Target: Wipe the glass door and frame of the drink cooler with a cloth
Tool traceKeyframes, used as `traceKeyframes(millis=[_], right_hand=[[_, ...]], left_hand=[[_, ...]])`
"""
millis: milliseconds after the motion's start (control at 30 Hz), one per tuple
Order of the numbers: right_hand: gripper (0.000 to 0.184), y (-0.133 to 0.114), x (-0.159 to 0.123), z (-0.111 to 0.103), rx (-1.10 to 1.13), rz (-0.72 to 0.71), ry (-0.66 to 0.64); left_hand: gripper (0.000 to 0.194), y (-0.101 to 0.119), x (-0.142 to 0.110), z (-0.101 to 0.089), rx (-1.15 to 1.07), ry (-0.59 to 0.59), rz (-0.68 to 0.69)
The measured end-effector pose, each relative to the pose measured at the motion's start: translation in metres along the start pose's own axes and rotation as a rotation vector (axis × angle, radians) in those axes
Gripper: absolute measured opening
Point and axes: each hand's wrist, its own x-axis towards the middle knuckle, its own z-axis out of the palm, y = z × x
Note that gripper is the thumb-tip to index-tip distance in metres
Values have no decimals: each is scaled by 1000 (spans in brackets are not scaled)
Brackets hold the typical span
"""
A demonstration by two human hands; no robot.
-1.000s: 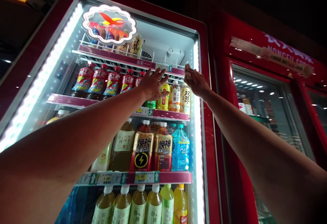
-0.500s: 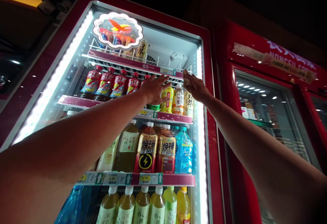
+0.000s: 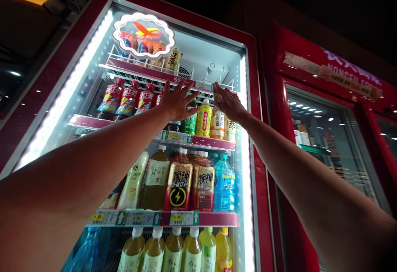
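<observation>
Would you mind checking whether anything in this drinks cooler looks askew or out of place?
One thing: on the third shelf, a pale bottle at the left leans sideways, while its neighbours stand upright. Otherwise the rows look orderly.

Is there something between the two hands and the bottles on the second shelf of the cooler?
Yes. The closed glass door seems to stand before the bottles. The left hand and the right hand lie spread against it near the top shelf.

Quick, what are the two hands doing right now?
Left hand: open, fingers spread flat against the fridge glass, holding nothing.
Right hand: up at the glass; cannot tell whether it holds anything.
</observation>
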Motion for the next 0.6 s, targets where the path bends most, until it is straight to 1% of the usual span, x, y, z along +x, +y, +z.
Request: traceKeyframes(millis=[67,167,233,367,433,500,600], right_hand=[[61,2,2,-1,6,-18,13],[61,6,6,1,-18,32,68],[62,5,6,4,-39,54,83],[62,-2,-1,7,-47,-31,30],[62,-5,0,6,-30,-53,30],[64,-10,8,5,-20,3,43],[65,-22,20,7,-42,139,47]], left_hand=[[77,0,-2,0,2,-1,4],[77,1,-4,-3,6,-13,12],[78,1,-5,-5,12,-27,16],[80,1,-5,-6,3,-43,15],[80,2,-5,-7,-8,-41,13],[81,2,-4,-8,-8,-49,13],[82,1,-4,-12,9,-70,11]])
